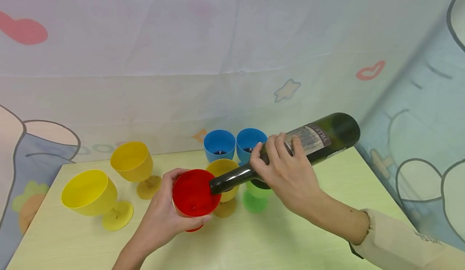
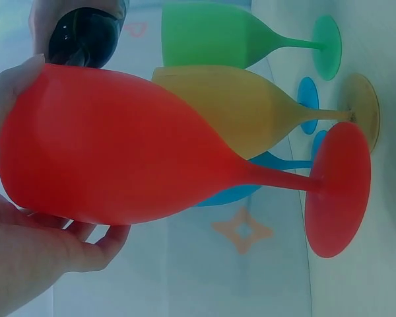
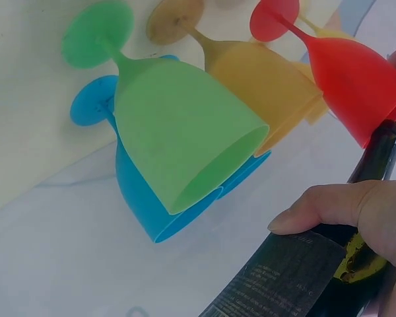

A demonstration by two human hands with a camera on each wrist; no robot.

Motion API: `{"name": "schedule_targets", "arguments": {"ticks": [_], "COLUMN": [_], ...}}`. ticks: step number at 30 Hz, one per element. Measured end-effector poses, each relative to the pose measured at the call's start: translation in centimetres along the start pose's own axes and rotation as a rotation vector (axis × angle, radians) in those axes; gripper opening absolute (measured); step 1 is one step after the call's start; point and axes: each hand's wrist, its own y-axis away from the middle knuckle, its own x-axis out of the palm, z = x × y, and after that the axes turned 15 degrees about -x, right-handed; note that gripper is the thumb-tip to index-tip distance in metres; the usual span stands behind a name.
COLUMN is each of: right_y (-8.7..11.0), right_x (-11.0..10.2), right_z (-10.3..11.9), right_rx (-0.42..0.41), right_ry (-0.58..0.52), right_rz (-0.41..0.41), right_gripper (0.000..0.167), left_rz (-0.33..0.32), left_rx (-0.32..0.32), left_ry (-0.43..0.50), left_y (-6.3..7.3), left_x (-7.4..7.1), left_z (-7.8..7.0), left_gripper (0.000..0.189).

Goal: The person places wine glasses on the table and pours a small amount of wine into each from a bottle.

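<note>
My left hand (image 1: 163,219) holds a red goblet (image 1: 192,189) by its bowl, thumb on the near side and fingers around the far side. Its stem and round foot show in the left wrist view. A dark green wine bottle (image 1: 332,135) with a printed label lies tilted in the grip of my right hand (image 1: 290,177), its base raised to the right. The bottle's mouth is right at the red goblet's rim, pointing into the bowl. Inside the red bowl no dark liquid shows in the head view.
Two yellow goblets (image 1: 89,193) stand on the pale table (image 1: 254,245) at the left. Just behind the red one are an amber goblet (image 2: 231,109) and a green goblet (image 3: 185,125). Two blue goblets (image 1: 219,141) with dark liquid stand at the back, near a printed cloth backdrop (image 1: 163,100).
</note>
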Motion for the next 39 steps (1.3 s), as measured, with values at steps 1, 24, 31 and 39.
{"name": "schedule_targets", "arguments": {"ticks": [1,24,31,39], "right_y": [0.00,0.17,0.19,0.11], "right_x": [-0.01,0.08,0.11,0.05], "right_z": [0.00,0.02,0.03,0.03], "right_rx": [-0.001,0.005,0.005,0.002], "right_ry": [0.000,-0.019,-0.022,-0.018], "right_rz": [0.001,0.010,0.023,0.036], "right_gripper": [0.057,0.057,0.059,0.060], "left_rz": [0.000,0.010,0.001,0.001], "left_rx": [0.003,0.020,0.026,0.028], "left_ry": [0.001,-0.002,-0.011,-0.017], "left_y": [0.01,-0.04,0.02,0.02], "left_x": [0.01,0.02,-0.02,0.00], "left_z": [0.01,0.19,0.27,0.24], "left_gripper": [0.090,0.090,0.089,0.089]}}
